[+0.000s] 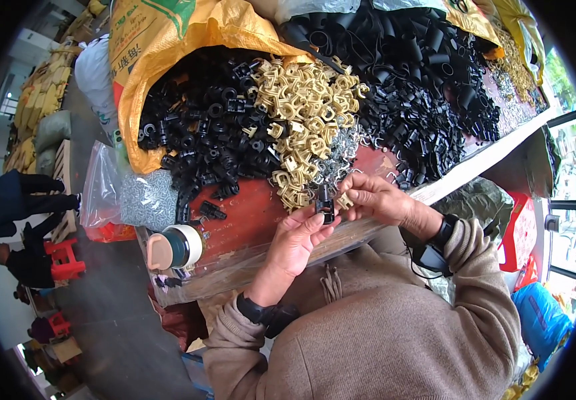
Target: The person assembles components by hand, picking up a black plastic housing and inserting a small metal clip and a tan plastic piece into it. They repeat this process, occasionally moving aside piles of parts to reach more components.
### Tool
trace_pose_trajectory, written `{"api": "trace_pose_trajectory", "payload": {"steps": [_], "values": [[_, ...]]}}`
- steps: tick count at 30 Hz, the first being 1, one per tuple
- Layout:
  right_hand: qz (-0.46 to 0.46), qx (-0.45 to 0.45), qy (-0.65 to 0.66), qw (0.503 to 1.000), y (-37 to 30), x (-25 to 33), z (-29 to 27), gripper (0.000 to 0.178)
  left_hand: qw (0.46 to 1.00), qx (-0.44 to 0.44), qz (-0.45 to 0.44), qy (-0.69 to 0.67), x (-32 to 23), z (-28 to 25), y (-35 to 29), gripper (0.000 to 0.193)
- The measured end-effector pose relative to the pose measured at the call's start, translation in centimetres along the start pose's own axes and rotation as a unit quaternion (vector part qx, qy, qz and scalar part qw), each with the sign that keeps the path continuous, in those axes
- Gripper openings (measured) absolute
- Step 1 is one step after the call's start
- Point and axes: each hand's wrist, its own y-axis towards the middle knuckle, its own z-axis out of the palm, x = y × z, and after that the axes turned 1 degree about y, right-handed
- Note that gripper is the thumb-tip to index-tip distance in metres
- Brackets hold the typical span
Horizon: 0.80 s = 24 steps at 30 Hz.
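Note:
My left hand (299, 239) is closed around a black plastic fitting (326, 207), held upright just over the table's near edge. Close beside it, my right hand (379, 200) pinches a small cream plastic clip (345, 201) between thumb and fingers. The clip and the fitting are near each other; whether they touch I cannot tell. Beyond my hands lies a heap of cream clips (308, 100). To its left, black fittings (214, 133) spill from an orange woven sack (148, 60).
Small black parts (421, 127) and larger black tubes (428, 47) are piled at the right. Silver metal clips (341, 150) lie mid-table. A lidded cup (181, 245) and a plastic bag of small metal pieces (148, 197) stand at the left edge. Several people are in the left background.

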Motion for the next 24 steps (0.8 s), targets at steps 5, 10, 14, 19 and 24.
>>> {"api": "trace_pose_trajectory", "payload": {"steps": [5,10,14,19,24], "values": [[-0.131,-0.032,-0.098,0.986,0.0,0.2,1.4,0.017,0.995,0.048,0.013,-0.083,0.5,-0.1,0.6,0.02],[-0.13,-0.064,-0.182,0.973,-0.1,-0.8,0.7,0.015,0.994,0.048,0.026,-0.098,0.6,-0.3,0.7,0.019],[-0.161,0.02,-0.278,0.947,-0.3,0.3,0.2,0.013,0.993,0.044,0.057,-0.093,0.9,-0.4,0.7,0.018],[-0.188,-0.041,-0.257,0.947,-0.2,2.3,0.0,0.016,0.998,0.033,0.026,-0.053,0.8,-0.4,0.5,0.019],[-0.259,-0.01,-0.351,0.9,0.1,3.2,0.7,0.017,0.998,0.026,0.007,-0.049,0.6,0.1,0.3,0.019]]}}
